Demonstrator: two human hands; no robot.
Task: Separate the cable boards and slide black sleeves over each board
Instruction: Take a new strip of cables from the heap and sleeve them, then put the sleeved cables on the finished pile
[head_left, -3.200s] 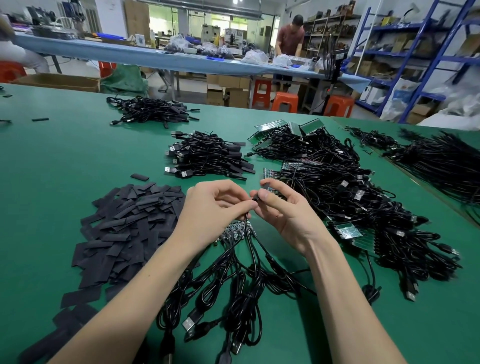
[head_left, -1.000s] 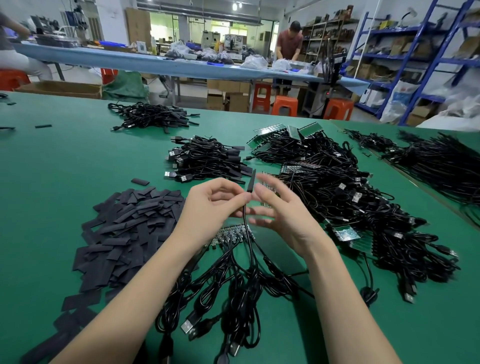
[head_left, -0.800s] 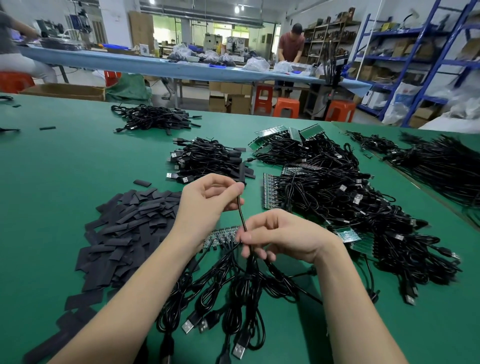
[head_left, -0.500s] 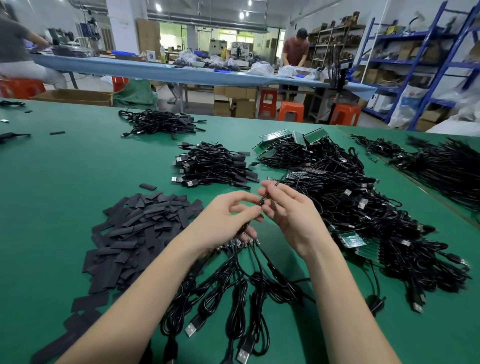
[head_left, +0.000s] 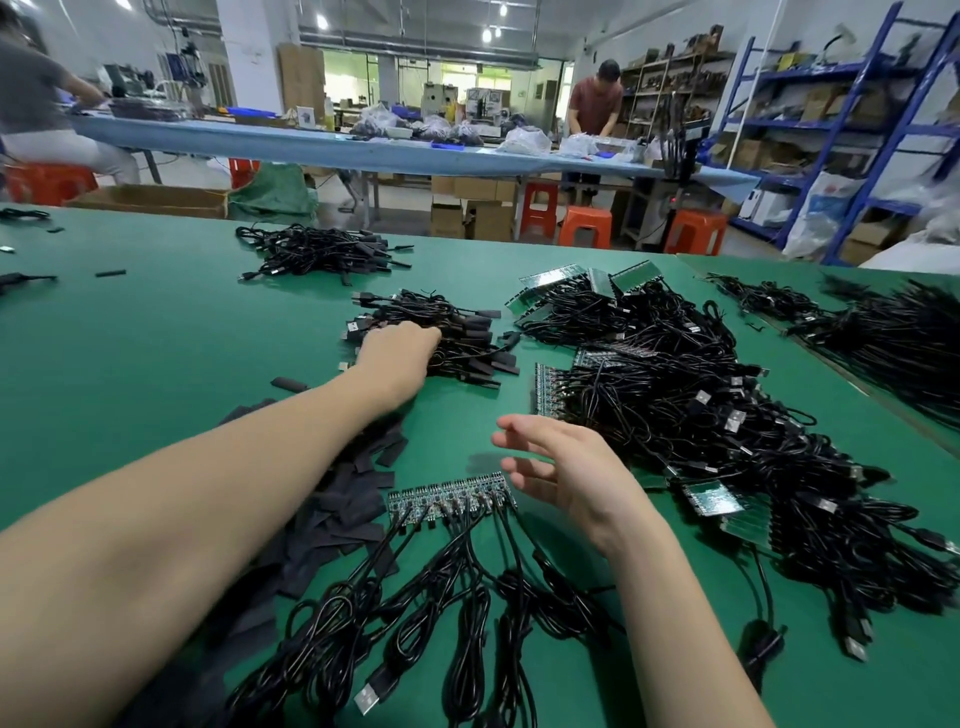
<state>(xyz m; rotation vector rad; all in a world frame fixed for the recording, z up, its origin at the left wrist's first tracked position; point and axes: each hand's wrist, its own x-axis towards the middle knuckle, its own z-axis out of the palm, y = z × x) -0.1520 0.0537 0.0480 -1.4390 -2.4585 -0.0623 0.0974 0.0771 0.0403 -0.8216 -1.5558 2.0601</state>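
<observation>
My left hand (head_left: 399, 347) reaches far forward and rests on a pile of sleeved cables (head_left: 470, 340); its fingers are hidden among them. With fingers spread and holding nothing, my right hand (head_left: 563, 470) hovers just right of a strip of joined green cable boards (head_left: 451, 500). Black USB cables (head_left: 467, 603) run from that strip toward me. Loose flat black sleeves (head_left: 358, 491) lie in a heap under my left forearm.
A big tangle of cables with board strips (head_left: 685, 415) fills the right of the green table (head_left: 156, 343). Another cable pile (head_left: 319, 253) lies far back, and more cables (head_left: 883, 332) at the right edge. People work at a blue bench behind.
Both hands were together pinching a sleeve on a cable. Now my left hand has carried it forward to the sleeved pile, and my right hand has let go and opened.
</observation>
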